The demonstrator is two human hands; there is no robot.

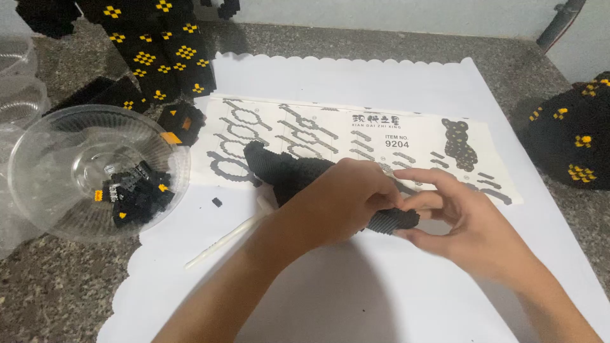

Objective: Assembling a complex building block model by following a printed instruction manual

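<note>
Over the instruction sheet [356, 136], both hands meet on a black brick build [298, 174], a curved slab of tiny bricks. The left hand [337, 200] wraps over its near end, the grip clamped on it from above so the piece stays steady and lifted just off the sheet. The right hand [464, 219] comes in from the sheet's right side, thumb and forefinger pinched together at the slab's lower edge [394, 221], where the ribbed underside shows; whether a loose brick sits between those fingertips I cannot tell. Holding the build at this tilt seems to turn that edge toward the pinching fingers.

Beneath the sheet lies a white scalloped mat [356, 286] that covers the stone tabletop [57, 286], likely so small dark bricks show against it. One stray brick [217, 202] sits on the mat just left of the sheet's lower corner, and a white stick tool [222, 241] lies below the sheet, near the left forearm.

Left of the sheet stands a clear bowl [63, 133] with loose black and yellow bricks [133, 194] kept together in easy reach. Beyond the sheet's upper left corner stand finished black and yellow sections [159, 51]; a rounded one [575, 143] rests off the sheet's right end.
</note>
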